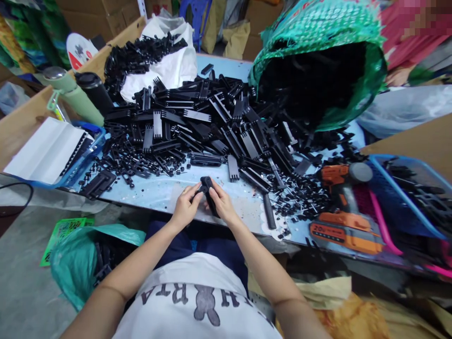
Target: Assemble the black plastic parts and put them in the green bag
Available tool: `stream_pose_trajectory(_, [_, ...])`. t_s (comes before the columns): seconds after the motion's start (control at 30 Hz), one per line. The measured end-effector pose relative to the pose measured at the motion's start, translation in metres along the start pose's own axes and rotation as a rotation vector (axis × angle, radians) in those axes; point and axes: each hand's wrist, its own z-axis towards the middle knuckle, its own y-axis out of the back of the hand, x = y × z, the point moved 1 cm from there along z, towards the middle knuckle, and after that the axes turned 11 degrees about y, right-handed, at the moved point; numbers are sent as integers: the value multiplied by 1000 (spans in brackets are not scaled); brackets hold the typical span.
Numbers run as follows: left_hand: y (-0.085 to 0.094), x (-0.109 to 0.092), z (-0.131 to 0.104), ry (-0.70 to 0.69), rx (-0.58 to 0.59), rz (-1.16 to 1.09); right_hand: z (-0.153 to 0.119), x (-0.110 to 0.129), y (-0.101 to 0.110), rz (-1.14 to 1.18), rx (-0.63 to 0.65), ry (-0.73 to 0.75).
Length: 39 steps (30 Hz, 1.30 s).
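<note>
Close to the table's front edge, both my hands are around a long black plastic part that is held at a tilt. My right hand wraps its right side with the fingers closed. My left hand is closed too, its fingertips meeting the part's left side; whether they pinch a smaller black piece as well, I cannot make out. Just beyond my hands lies a black elongated assembly. Behind it is a big heap of flat black plastic pieces with toothed ends.
An orange cordless drill lies right, beside scattered screws. A green woven sack of black parts opens onto the table. Blue baskets stand right and left. Bottles stand at left; another person is at far right.
</note>
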Motion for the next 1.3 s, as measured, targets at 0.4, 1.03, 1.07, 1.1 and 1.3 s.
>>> stream_pose_trajectory(0.4, [-8, -29, -3, -157, -187, 4, -15, 15, 17, -188, 8, 353])
stream_pose_trajectory(1.03, [0, -28, -12, 487, 761, -680, -23, 31, 48, -386, -130, 481])
stream_pose_trajectory(1.07, [0, -29, -14, 476, 745, -671, -23, 37, 49, -404, -117, 493])
stream_pose_trajectory(1.1, [0, -30, -17, 468, 742, -668, -23, 42, 50, -426, -86, 518])
stream_pose_trajectory(1.3, [5, -38, -19, 553, 873, -732, -29, 60, 54, -560, 11, 715])
